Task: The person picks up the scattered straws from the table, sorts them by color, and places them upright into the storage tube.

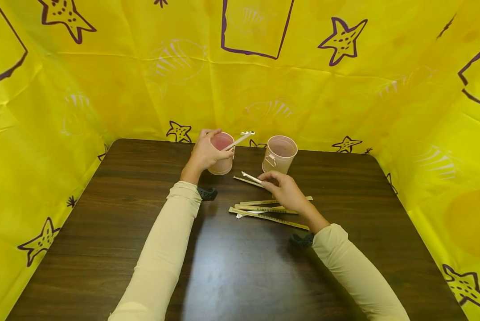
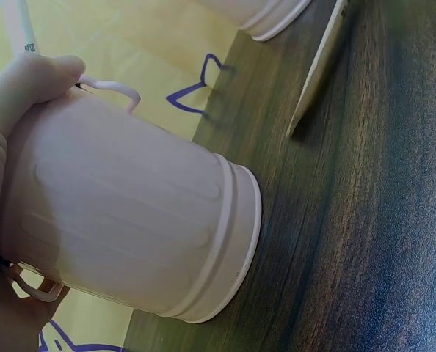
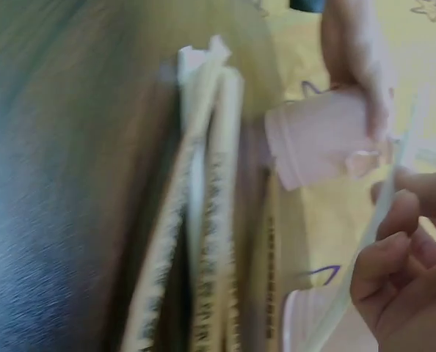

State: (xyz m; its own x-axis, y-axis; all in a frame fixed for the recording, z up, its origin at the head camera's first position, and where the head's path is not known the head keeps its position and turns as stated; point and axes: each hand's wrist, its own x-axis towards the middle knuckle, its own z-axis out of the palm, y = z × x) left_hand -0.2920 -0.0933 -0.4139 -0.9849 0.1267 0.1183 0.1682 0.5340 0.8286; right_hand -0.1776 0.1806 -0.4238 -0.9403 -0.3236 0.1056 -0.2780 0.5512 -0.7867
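My left hand [image 1: 205, 154] grips a small pink bucket-shaped cup [image 1: 222, 167] near its rim. Seen from the left wrist, this cup [image 2: 130, 198] has a small looped handle on either side, and its base is right at the tabletop. A white straw [image 1: 240, 141] leans out of it past my thumb. Between thumb and fingers, my right hand [image 1: 281, 186] pinches another slim white straw [image 1: 251, 178] in front of the second pink cup [image 1: 280, 151]. In the right wrist view this straw [image 3: 361, 242] runs lengthwise past the fingertips.
Several paper-wrapped straws [image 1: 268, 209] lie loosely piled below my right hand on the dark wooden table [image 1: 115, 232]. One more wrapped straw [image 1: 244, 180] lies near the second cup. A yellow patterned cloth [image 1: 143, 89] hangs behind the table and along both sides.
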